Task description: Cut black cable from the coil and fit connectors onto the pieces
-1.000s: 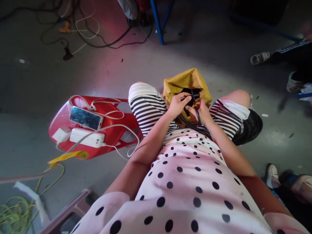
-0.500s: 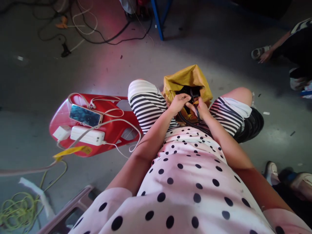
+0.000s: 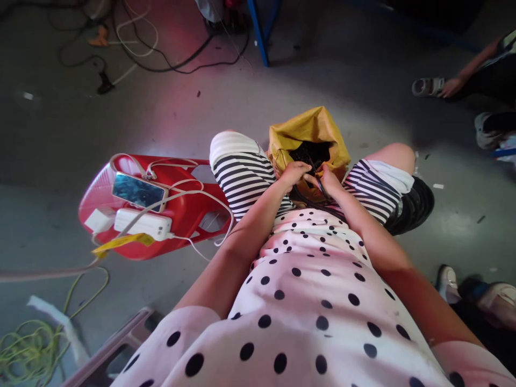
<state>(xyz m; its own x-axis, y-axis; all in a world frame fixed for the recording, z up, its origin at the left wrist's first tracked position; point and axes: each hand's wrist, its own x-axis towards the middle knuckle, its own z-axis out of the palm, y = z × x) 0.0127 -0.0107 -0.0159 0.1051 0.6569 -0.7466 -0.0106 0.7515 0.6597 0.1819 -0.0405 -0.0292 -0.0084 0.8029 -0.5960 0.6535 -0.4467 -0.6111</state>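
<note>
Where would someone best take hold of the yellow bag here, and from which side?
Likely by the far rim of the yellow bag, pinched from the far side: it rises there to a thin peak, away from the left hand and the right hand, which crowd the near side of the open mouth.

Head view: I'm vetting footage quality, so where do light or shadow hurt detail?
Head view, upper left: reddish glow on the smooth grey floor; head view, centre: deep shadow inside the crinkled yellow bag; same view: bare left hand and right hand lit, fine details murky.
</note>
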